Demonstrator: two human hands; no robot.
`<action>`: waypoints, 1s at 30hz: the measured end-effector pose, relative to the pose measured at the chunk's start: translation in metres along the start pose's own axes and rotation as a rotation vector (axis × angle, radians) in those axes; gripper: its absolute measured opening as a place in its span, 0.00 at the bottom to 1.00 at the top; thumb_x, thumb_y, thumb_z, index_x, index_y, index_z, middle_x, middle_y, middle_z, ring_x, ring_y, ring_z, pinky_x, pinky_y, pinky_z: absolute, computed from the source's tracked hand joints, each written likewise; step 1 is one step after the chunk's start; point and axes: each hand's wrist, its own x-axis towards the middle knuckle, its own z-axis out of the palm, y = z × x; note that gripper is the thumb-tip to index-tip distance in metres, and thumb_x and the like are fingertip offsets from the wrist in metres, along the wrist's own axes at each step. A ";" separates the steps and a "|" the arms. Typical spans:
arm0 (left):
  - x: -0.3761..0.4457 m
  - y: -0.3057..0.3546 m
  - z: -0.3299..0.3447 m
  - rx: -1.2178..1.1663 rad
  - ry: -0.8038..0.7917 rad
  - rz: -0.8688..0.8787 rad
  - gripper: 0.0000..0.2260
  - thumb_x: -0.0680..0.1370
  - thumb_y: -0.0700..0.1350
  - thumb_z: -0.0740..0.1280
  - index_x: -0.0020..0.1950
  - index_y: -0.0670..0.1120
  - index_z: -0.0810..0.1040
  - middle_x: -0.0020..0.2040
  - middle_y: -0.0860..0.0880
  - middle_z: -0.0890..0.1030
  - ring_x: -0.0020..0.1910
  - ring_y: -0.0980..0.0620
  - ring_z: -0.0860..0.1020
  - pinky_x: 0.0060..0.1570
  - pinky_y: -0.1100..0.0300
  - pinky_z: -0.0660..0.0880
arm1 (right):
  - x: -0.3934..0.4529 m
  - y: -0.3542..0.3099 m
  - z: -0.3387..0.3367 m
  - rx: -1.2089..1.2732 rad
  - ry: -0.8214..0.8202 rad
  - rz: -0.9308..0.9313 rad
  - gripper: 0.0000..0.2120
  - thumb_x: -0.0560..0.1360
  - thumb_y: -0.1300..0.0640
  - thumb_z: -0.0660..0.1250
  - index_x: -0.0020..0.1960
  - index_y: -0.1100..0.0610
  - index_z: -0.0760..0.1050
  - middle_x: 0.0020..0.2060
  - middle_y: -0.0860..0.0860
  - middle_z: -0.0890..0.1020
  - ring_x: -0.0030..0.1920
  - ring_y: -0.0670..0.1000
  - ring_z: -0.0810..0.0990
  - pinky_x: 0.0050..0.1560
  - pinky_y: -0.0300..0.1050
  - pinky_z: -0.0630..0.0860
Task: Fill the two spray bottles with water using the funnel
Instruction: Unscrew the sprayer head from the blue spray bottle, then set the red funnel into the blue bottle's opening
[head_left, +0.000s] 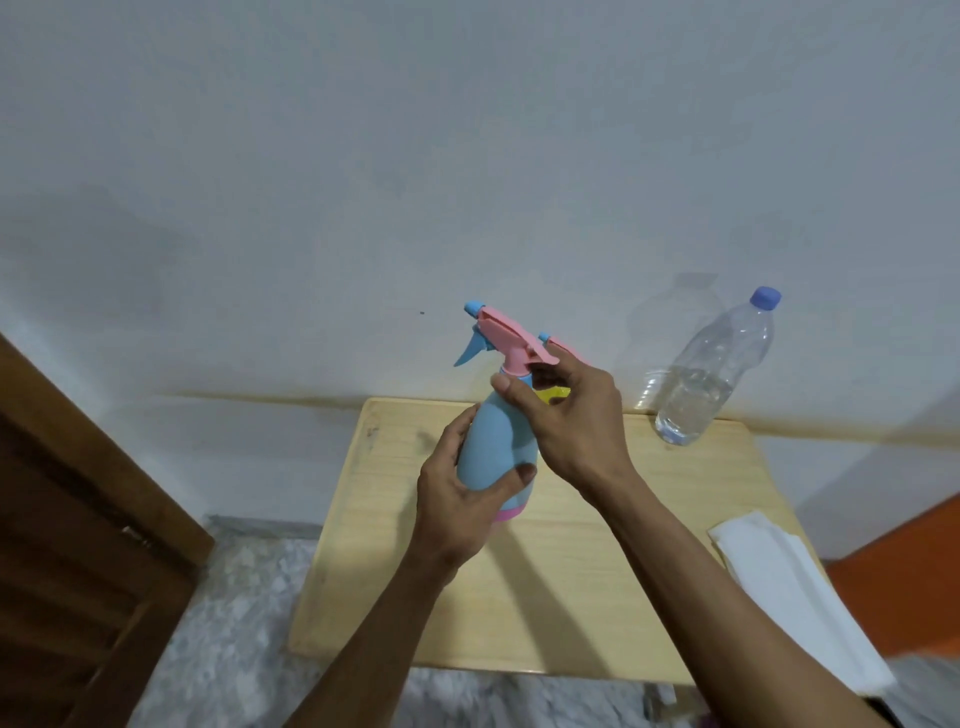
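Observation:
A blue spray bottle with a pink spray head and pink base stands on the small wooden table. My left hand grips its body from the left. My right hand holds the neck just under the pink spray head, fingers curled round it. Behind my right hand a second pink spray head and a bit of yellow peek out, mostly hidden. A clear plastic water bottle with a blue cap, about one third full, stands at the table's back right.
A folded white cloth lies on the table's right edge. The table stands against a pale wall. A dark wooden door is at the left, an orange surface at the right, marble floor below.

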 end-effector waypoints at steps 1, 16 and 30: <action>0.000 -0.003 -0.001 0.002 -0.010 -0.007 0.33 0.67 0.45 0.83 0.70 0.54 0.74 0.62 0.59 0.80 0.60 0.57 0.79 0.57 0.53 0.81 | 0.000 -0.001 0.000 0.011 0.012 0.002 0.15 0.72 0.45 0.76 0.55 0.51 0.83 0.45 0.45 0.84 0.49 0.48 0.82 0.53 0.55 0.80; 0.018 -0.077 -0.009 0.193 0.039 -0.121 0.31 0.59 0.58 0.79 0.58 0.71 0.71 0.57 0.67 0.77 0.56 0.55 0.79 0.52 0.50 0.80 | 0.032 0.039 -0.063 0.408 0.424 0.206 0.07 0.78 0.51 0.72 0.51 0.54 0.81 0.39 0.46 0.80 0.42 0.44 0.76 0.46 0.44 0.76; 0.038 -0.153 0.039 0.271 0.083 -0.238 0.36 0.59 0.58 0.79 0.66 0.57 0.74 0.61 0.57 0.80 0.58 0.59 0.78 0.54 0.54 0.80 | 0.018 0.258 -0.004 -0.101 0.065 0.702 0.09 0.72 0.46 0.77 0.46 0.51 0.83 0.35 0.43 0.81 0.41 0.48 0.81 0.50 0.48 0.77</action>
